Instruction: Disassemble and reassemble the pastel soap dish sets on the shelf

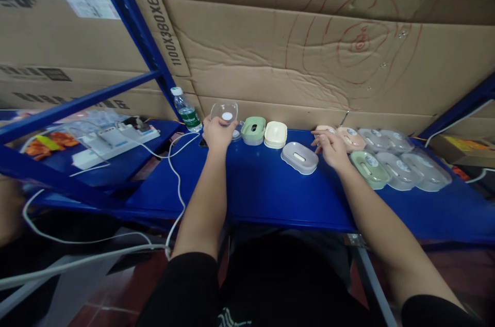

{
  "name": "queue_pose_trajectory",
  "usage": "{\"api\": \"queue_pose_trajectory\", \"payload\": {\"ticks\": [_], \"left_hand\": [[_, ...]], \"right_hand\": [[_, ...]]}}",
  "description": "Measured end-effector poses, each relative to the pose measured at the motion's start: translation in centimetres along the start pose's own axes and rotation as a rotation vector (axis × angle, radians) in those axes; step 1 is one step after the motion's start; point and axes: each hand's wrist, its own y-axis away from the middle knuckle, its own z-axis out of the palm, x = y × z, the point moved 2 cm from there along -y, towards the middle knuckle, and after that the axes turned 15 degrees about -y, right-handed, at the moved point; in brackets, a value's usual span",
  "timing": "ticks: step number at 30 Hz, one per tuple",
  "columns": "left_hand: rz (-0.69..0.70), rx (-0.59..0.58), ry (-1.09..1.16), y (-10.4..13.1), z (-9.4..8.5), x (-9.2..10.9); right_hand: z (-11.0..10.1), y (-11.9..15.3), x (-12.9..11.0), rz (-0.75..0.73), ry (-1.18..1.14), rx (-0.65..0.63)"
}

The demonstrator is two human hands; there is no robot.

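Note:
My left hand [217, 134] grips a transparent plastic cover [227, 109] with a round white label, holding it up at the back of the blue table. Beside it stand a green soap-box-like case [253, 132] and a stack of cream ones [276, 134]. With fingers stretched out, my right hand [331, 148] is over or against a pink case [323, 130]; whether it touches is hard to tell. Left of that hand lies a grey oval case [299, 157] with a white slot-like strip. To its right are several covered cases, including a pink one [351, 139] and a green one [370, 168].
A water bottle [188, 112] stands at the back left. White cables [178, 177] run over the table from a power strip [116, 145] on the left. Cardboard [247, 59] walls off the back, and a blue metal post [133, 17] rises at the left.

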Motion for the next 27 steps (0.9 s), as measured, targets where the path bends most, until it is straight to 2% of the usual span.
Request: {"api": "queue_pose_trajectory", "payload": {"ticks": [3, 6, 12, 19, 22, 25, 27], "left_hand": [[-0.059, -0.122, -0.09, -0.4, 1.2, -1.0], [-0.042, -0.229, -0.157, -0.3, 1.9, -1.1], [0.048, -0.282, -0.207, 0.2, 2.7, -0.7], [-0.015, -0.349, -0.109, -0.4, 2.9, -0.8], [-0.029, -0.315, -0.082, -0.4, 2.1, -0.5], [-0.011, -0.158, -0.053, 0.2, 1.0, 0.4], [0.058, -0.037, -0.032, 1.1, 0.3, 1.5]], "right_hand": [[0.1, 0.1, 0.1, -0.034, 0.195, -0.068], [0.3, 0.0, 0.2, -0.05, 0.333, -0.113], [0.7, -0.2, 0.3, -0.063, 0.423, -0.26], [1.3, 0.2, -0.1, -0.073, 0.42, -0.375], [1.3, 0.4, 0.0, -0.037, 0.421, -0.407], [1.5, 0.6, 0.2, -0.018, 0.404, -0.478], [1.6, 0.8, 0.4, -0.027, 0.375, -0.54]]}}
